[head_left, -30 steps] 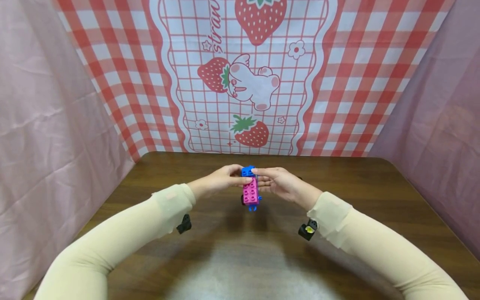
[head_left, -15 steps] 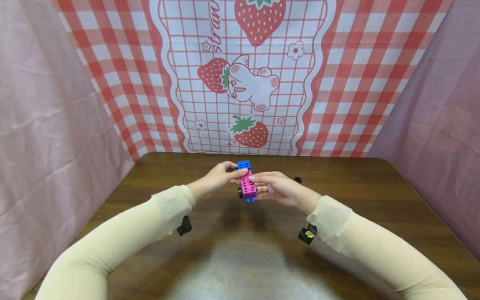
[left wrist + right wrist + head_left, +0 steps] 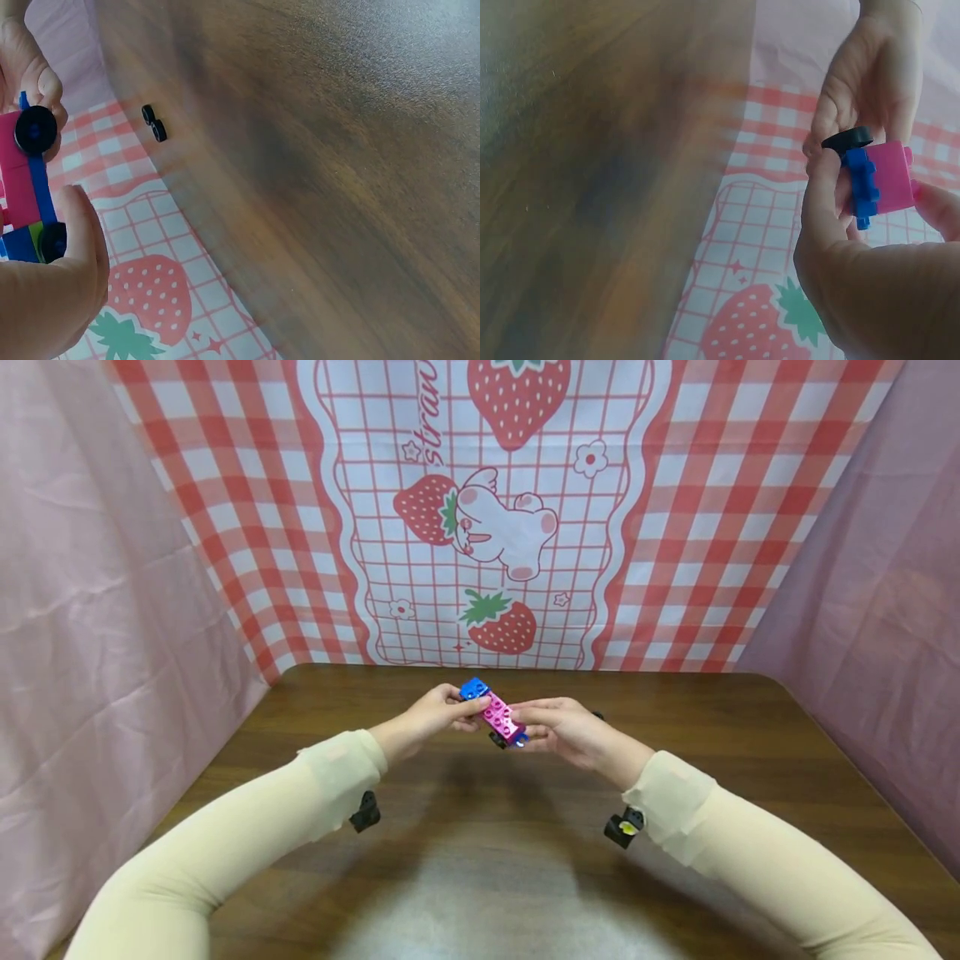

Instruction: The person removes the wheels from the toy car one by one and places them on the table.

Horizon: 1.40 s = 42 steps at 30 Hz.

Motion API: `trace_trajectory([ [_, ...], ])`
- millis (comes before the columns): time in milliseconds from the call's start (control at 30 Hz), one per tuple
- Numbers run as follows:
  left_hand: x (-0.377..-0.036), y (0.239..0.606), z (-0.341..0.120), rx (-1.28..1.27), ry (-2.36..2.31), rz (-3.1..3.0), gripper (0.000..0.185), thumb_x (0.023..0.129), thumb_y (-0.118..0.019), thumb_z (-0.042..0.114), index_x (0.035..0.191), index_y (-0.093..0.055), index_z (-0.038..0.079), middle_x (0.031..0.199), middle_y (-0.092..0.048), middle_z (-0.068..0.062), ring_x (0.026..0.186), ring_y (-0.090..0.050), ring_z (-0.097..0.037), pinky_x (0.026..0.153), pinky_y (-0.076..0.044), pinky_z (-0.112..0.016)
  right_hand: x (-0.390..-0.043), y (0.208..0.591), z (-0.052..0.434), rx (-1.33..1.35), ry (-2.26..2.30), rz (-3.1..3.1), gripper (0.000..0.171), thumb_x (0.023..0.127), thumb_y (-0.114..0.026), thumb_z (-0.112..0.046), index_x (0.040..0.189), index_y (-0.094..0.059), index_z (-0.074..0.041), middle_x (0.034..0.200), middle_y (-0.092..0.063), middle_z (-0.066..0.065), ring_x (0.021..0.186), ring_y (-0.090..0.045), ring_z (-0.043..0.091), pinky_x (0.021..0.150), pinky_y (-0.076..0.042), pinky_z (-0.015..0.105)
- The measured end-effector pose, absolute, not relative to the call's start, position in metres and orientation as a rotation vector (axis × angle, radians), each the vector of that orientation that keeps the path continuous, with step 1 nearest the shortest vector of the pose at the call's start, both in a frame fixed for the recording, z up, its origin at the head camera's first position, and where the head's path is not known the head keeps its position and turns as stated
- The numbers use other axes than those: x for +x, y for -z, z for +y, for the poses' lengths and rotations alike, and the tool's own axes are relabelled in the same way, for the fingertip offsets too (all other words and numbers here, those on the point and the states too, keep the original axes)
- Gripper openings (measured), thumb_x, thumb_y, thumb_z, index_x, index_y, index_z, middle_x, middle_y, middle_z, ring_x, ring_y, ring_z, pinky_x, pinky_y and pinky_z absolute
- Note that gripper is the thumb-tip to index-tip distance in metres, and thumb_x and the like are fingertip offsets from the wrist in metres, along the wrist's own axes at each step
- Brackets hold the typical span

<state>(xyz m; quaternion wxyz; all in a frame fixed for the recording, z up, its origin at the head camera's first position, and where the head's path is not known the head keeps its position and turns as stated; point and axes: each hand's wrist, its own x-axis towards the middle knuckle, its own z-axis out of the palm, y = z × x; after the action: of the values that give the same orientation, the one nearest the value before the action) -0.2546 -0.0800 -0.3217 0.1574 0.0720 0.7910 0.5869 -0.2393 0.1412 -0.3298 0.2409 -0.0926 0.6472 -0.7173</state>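
Note:
A toy car (image 3: pixel 498 713) of building blocks, with a long pink brick on a blue base and a blue front end, is held above the table between both hands. My left hand (image 3: pixel 429 714) grips the blue end, thumb on top. At the pink rear end my right hand (image 3: pixel 573 731) pinches the car. Two black wheels, one a rear wheel (image 3: pixel 35 130), sit along one side in the left wrist view. From the right wrist view, a bare blue peg (image 3: pixel 863 223) sticks out on the other side; fingers hide part of that side.
Two loose black tyres (image 3: pixel 154 124) lie on the wooden table (image 3: pixel 480 860) near its far edge, mostly behind the right hand in the head view. A checked strawberry cloth (image 3: pixel 510 527) hangs behind, and pink curtains flank both sides.
The car has turned, its blue end swinging left and its rear end swinging right, and has risen slightly in the head view. The right thumb has shifted from the blue end to the pink rear.

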Motion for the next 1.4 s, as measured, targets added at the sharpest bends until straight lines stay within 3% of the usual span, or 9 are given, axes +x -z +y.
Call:
trace_trajectory([
  [167,-0.253,0.320,-0.081,0.223,-1.660,2.240,0.057,0.096,-0.062,0.028,0.134,-0.036,-0.007,0.129,-0.055,-0.028,0.112,-0.063,-0.037,0.102,-0.047,-0.041,-0.241,0.328,0.146,-0.252,1.972,1.814,0.039,0.098,-0.055,-0.012,0.127,-0.051,0.013,0.096,-0.069,0.004,0.086,-0.067,0.015,0.101,-0.045,0.050],
  [333,-0.253,0.315,-0.081,0.254,-1.570,2.332,0.064,0.093,-0.065,0.032,0.143,-0.038,0.005,0.138,-0.049,-0.018,0.122,-0.056,-0.030,0.105,-0.043,-0.042,-0.244,0.327,0.150,-0.213,1.984,1.792,0.018,0.096,-0.055,-0.011,0.105,-0.065,0.001,0.090,-0.070,0.006,0.083,-0.069,0.017,0.092,-0.053,0.044],
  [467,-0.255,0.311,-0.080,0.350,-1.521,2.388,0.057,0.092,-0.066,0.032,0.141,-0.046,0.012,0.137,-0.052,-0.014,0.126,-0.049,-0.028,0.107,-0.039,-0.046,-0.250,0.325,0.153,-0.187,1.988,1.778,0.015,0.096,-0.057,-0.015,0.093,-0.069,-0.007,0.087,-0.071,0.007,0.080,-0.070,0.016,0.081,-0.058,0.036],
  [567,-0.256,0.310,-0.079,0.417,-1.505,2.405,0.050,0.091,-0.068,0.030,0.137,-0.053,0.014,0.131,-0.057,-0.013,0.120,-0.052,-0.026,0.102,-0.043,-0.043,-0.253,0.323,0.156,-0.189,1.961,1.793,0.016,0.097,-0.057,-0.018,0.095,-0.069,-0.008,0.084,-0.071,0.006,0.075,-0.069,0.015,0.074,-0.059,0.032],
  [733,-0.255,0.307,-0.077,0.515,-1.422,2.450,0.043,0.089,-0.071,0.033,0.128,-0.062,0.017,0.124,-0.061,-0.008,0.108,-0.056,-0.020,0.089,-0.047,-0.032,-0.259,0.318,0.157,-0.179,1.899,1.810,0.028,0.096,-0.057,-0.022,0.110,-0.059,0.002,0.083,-0.068,0.005,0.067,-0.065,0.014,0.068,-0.058,0.026],
  [900,-0.256,0.302,-0.072,0.609,-1.314,2.512,0.040,0.086,-0.074,0.032,0.122,-0.066,0.014,0.116,-0.066,-0.007,0.097,-0.057,-0.016,0.078,-0.047,-0.026,-0.263,0.313,0.156,-0.159,1.941,1.775,0.024,0.096,-0.056,-0.022,0.105,-0.058,0.000,0.085,-0.064,0.005,0.064,-0.062,0.011,0.060,-0.053,0.021],
  [1067,-0.257,0.298,-0.065,0.670,-1.242,2.517,0.039,0.087,-0.073,0.031,0.118,-0.067,0.008,0.107,-0.071,-0.007,0.089,-0.063,-0.013,0.079,-0.051,-0.024,-0.265,0.309,0.157,-0.123,1.951,1.784,0.025,0.098,-0.055,-0.026,0.101,-0.060,-0.002,0.089,-0.061,0.005,0.063,-0.060,0.011,0.057,-0.050,0.019],
  [1400,-0.255,0.298,-0.062,0.807,-1.171,2.436,0.034,0.098,-0.058,0.029,0.119,-0.063,0.003,0.100,-0.069,-0.009,0.088,-0.063,-0.014,0.085,-0.052,-0.030,-0.269,0.310,0.153,-0.060,1.898,1.776,0.034,0.098,-0.055,-0.038,0.089,-0.067,-0.007,0.068,-0.067,0.001,0.060,-0.062,0.009,0.056,-0.052,0.021],
])
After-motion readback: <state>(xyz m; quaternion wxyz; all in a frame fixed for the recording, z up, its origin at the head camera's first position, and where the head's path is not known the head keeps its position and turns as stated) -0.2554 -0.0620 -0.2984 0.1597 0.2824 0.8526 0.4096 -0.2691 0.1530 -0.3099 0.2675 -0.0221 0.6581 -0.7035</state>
